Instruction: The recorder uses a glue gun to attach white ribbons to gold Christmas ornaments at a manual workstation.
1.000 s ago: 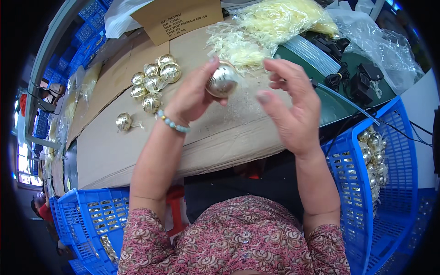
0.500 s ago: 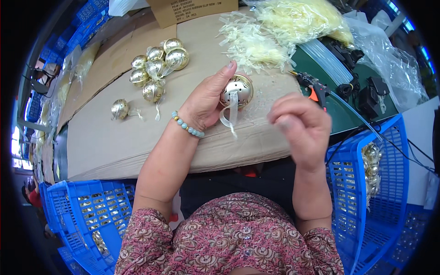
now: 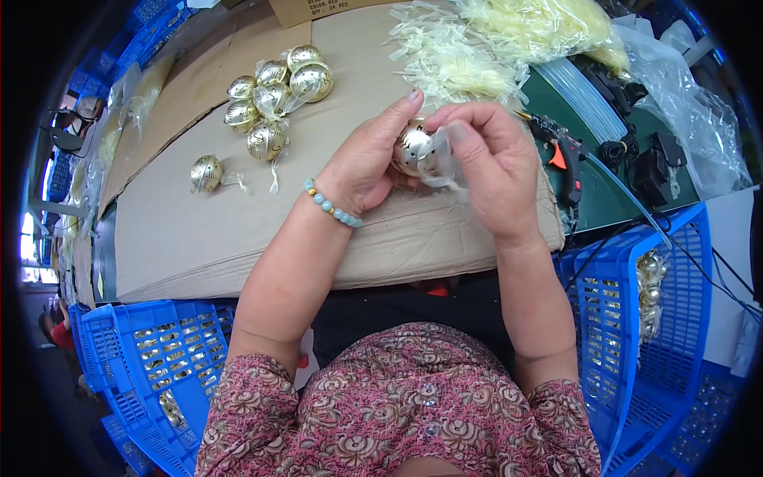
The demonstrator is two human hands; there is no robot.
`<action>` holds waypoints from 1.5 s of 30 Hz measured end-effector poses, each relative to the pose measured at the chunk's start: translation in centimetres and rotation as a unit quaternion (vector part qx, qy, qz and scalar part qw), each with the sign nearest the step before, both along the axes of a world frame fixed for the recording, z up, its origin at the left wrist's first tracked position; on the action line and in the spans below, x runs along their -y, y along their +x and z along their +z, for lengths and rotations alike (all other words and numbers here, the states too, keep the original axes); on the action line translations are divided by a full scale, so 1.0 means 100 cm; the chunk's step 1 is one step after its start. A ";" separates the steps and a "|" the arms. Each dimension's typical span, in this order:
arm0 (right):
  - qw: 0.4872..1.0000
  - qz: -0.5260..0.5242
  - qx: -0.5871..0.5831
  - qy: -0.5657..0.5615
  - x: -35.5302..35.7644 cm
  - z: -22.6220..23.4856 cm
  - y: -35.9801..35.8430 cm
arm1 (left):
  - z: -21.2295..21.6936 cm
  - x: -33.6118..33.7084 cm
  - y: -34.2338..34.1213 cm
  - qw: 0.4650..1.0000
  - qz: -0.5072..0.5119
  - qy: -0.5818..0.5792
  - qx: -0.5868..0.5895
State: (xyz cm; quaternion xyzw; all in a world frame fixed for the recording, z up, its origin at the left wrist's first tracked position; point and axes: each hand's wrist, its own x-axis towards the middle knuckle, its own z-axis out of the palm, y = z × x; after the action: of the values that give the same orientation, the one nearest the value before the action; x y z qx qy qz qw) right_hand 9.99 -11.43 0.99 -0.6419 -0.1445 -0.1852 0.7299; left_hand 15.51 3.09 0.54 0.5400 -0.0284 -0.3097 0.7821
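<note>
Over cardboard sheet (image 3: 199, 238) | left fingers (image 3: 400, 114) cradling gold star-pierced ball ornament (image 3: 408, 151) | right fingers (image 3: 469, 145) pinching its sheer ribbon (image 3: 442, 165) | best: ball steady, ribbon untwisted, pull light

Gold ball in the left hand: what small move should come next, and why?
Probably a gentle outward tug on the sheer ribbon: the right hand appears to pinch it beside the gold ball, while the left hand cups the ball from the other side.
</note>
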 end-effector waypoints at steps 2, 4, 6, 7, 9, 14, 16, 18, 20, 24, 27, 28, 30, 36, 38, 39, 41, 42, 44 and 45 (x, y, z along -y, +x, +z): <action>0.998 0.016 -0.030 0.048 0.003 0.003 0.000 | 0.011 0.002 -0.004 1.000 0.012 -0.010 -0.013; 0.998 0.024 -0.009 0.059 0.007 0.002 0.002 | 0.012 -0.002 -0.002 0.997 -0.042 -0.068 -0.002; 0.995 0.037 -0.009 0.089 0.005 0.005 -0.001 | 0.009 -0.005 0.000 0.988 -0.101 -0.114 0.010; 0.992 0.049 -0.008 0.117 0.004 0.006 -0.001 | 0.013 -0.003 -0.004 0.994 -0.056 -0.093 -0.006; 0.990 0.054 -0.002 0.132 0.005 0.002 -0.001 | 0.012 -0.002 -0.005 0.997 -0.012 -0.071 -0.021; 0.985 0.069 -0.003 0.158 0.009 0.006 -0.002 | 0.005 -0.008 0.001 0.972 -0.161 -0.172 -0.008; 0.986 0.056 -0.005 0.159 0.011 0.009 -0.003 | 0.005 -0.007 0.001 0.975 -0.165 -0.147 -0.002; 0.987 0.041 0.007 0.156 0.011 0.011 -0.001 | 0.004 -0.004 0.000 0.978 -0.169 -0.123 0.005; 0.987 0.030 0.017 0.154 0.011 0.011 0.002 | 0.003 -0.004 -0.003 0.983 -0.162 -0.090 0.000; 0.987 0.038 -0.007 0.159 0.011 0.008 0.005 | 0.005 -0.001 -0.009 0.986 -0.154 -0.064 0.006; 0.984 0.041 -0.018 0.171 0.012 0.007 0.005 | 0.008 -0.001 -0.010 0.986 -0.156 -0.043 0.036; 0.983 0.047 -0.018 0.179 0.013 0.007 0.006 | 0.007 -0.001 -0.009 0.986 -0.158 -0.046 0.036; 0.982 0.044 -0.010 0.183 0.014 0.006 0.008 | 0.006 -0.001 -0.007 0.985 -0.160 -0.049 0.034; 0.986 0.025 -0.030 0.165 0.007 0.008 0.011 | -0.002 0.000 -0.009 0.975 -0.190 -0.117 0.017; 0.988 0.022 -0.031 0.152 0.011 0.007 0.009 | -0.002 0.002 -0.008 0.982 -0.178 -0.040 0.042; 0.995 -0.020 -0.015 0.096 0.021 0.006 0.005 | -0.001 0.002 -0.007 0.982 -0.178 -0.042 0.043; 0.980 -0.186 0.000 -0.072 0.045 0.004 -0.007 | 0.003 0.000 -0.004 0.984 -0.151 -0.068 0.059; 0.936 -0.302 0.000 -0.181 0.060 0.002 -0.015 | 0.004 -0.003 -0.002 0.985 -0.144 -0.069 0.063; 0.774 -0.467 -0.037 -0.427 0.092 -0.006 -0.031 | 0.004 -0.009 0.001 0.985 -0.100 -0.128 0.061; 0.734 -0.484 -0.108 -0.464 0.104 -0.011 -0.040 | 0.003 -0.009 0.004 0.984 -0.091 -0.143 0.049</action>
State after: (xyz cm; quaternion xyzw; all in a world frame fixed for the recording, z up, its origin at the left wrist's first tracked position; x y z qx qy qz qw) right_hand 6.01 -21.79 -0.09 -0.9000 0.1972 -0.3527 0.1636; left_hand 15.90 4.03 0.82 0.4319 -0.1592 -0.3453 0.8179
